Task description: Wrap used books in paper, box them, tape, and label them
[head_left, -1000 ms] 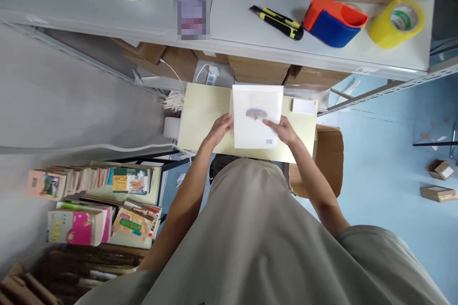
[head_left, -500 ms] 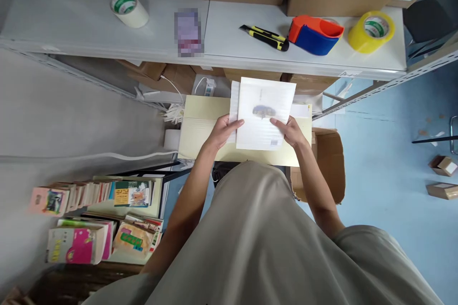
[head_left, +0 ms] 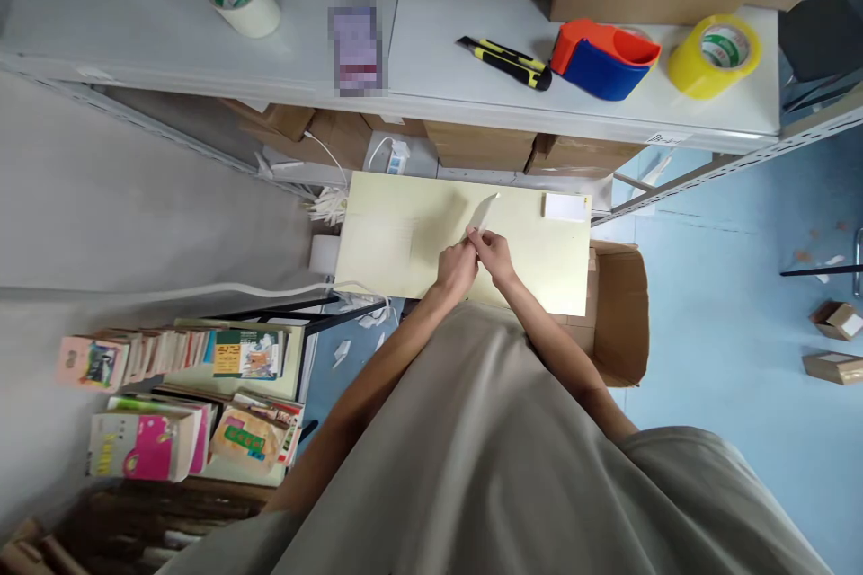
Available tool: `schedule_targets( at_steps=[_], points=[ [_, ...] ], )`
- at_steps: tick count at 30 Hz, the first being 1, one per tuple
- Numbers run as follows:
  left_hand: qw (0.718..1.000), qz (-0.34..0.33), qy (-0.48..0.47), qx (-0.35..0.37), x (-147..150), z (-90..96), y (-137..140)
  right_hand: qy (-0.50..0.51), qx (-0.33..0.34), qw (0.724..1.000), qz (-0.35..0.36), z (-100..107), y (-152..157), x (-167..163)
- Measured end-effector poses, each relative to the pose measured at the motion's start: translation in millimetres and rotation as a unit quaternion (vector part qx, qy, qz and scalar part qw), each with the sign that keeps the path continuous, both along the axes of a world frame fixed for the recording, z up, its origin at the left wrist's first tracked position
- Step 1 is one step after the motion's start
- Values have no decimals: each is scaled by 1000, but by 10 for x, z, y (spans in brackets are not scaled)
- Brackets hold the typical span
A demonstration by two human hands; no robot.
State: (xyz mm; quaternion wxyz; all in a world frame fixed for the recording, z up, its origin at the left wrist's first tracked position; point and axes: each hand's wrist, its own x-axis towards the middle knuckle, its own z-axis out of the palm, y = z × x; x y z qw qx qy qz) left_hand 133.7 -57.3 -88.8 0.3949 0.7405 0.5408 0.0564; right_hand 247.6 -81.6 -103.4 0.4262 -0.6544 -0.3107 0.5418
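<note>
Here, left hand point(head_left: 457, 268) and right hand point(head_left: 494, 254) pinch a thin, flat, papery white booklet point(head_left: 482, 212).

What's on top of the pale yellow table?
On the table, a small white rectangular item lies near the far right corner. The left hand and right hand hold a thin white item over the middle; whatever lies directly beneath them is hidden.
</note>
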Motion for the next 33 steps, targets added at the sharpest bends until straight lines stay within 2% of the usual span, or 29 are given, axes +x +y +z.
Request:
schedule_targets(
  at_steps=[3,6,8,10,12,13,17,20,23,28,31,33],
  points=[
    [1000,14,-14,-4,-7,-19,-63,-40,-12,999,-29,-32,35,87],
    [978,53,-190,-63,-139,-43,0,-58,41,997,-31,-5,54,301],
    [949,116,-281,-80,-276,-42,88,-29,82,996,-10,79,42,474],
    [927,199,-314,-46,-433,4,184,26,96,995,21,206,11,638],
    [907,257,-333,-18,-589,108,259,86,92,991,39,345,-26,768],
    [897,264,-354,-23,-660,180,281,111,89,989,40,408,-43,814],
    [870,218,-435,-81,-847,507,263,152,91,984,34,553,-86,893],
    [871,216,-433,-86,-889,675,205,146,83,985,41,567,-98,889],
    [873,215,-427,-90,-907,716,184,150,78,984,48,565,-106,879],
    [876,225,-420,-77,-944,526,243,149,86,984,56,546,-95,870],
    [898,264,-352,-3,-873,355,235,120,84,987,62,465,-65,809],
    [916,260,-304,26,-746,285,164,100,75,990,63,385,-50,717]
  ],
)
